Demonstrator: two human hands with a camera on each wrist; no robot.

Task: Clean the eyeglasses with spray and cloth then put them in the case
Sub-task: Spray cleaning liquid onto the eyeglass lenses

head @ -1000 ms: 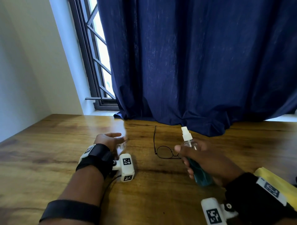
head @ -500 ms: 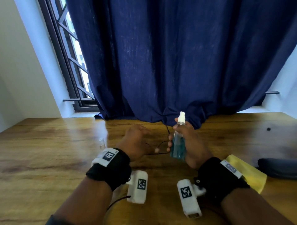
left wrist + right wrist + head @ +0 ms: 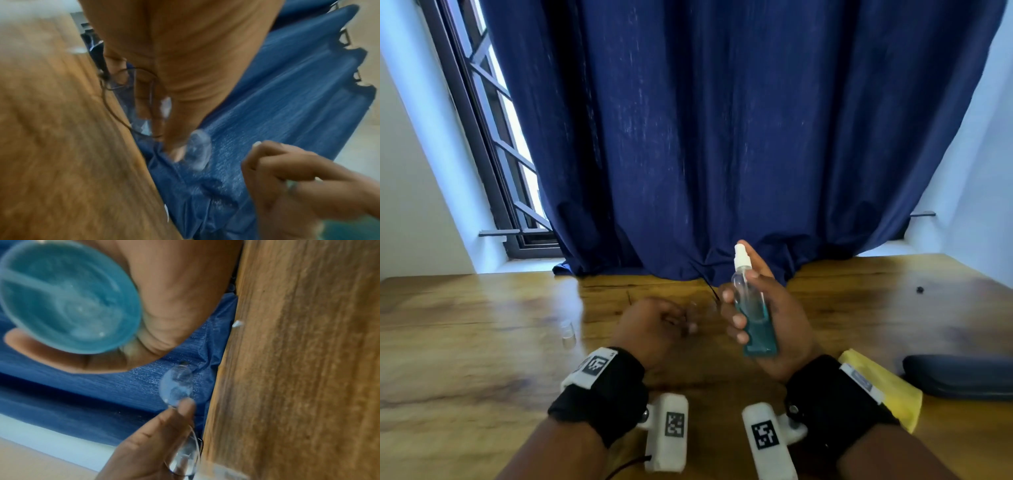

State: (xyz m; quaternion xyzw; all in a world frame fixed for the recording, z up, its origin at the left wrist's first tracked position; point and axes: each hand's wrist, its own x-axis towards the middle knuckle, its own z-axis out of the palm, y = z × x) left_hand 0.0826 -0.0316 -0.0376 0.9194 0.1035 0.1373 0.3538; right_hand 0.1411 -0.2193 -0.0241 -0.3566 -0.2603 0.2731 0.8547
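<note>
My right hand (image 3: 781, 310) grips a clear spray bottle (image 3: 754, 318) of blue liquid, upright, white nozzle up, index finger beside the nozzle. Its round base (image 3: 68, 296) fills the right wrist view. Just left of it, my left hand (image 3: 659, 323) pinches the thin black-framed eyeglasses (image 3: 713, 292) a little above the wooden table (image 3: 482, 342); they are blurred in the head view. One lens (image 3: 198, 151) shows beyond my left fingers, and the same lens (image 3: 176, 386) faces the bottle. A yellow cloth (image 3: 890, 390) lies by my right wrist, a dark case (image 3: 959, 377) right of it.
A small clear cap (image 3: 568, 334) stands on the table left of my left hand. A dark blue curtain (image 3: 722, 137) hangs at the table's far edge, with a barred window (image 3: 493, 137) at the left. A small dark speck (image 3: 920, 290) lies far right.
My left hand left the cap on the table, came right and took hold of the eyeglasses. My right hand brought the bottle upright, close beside them.
</note>
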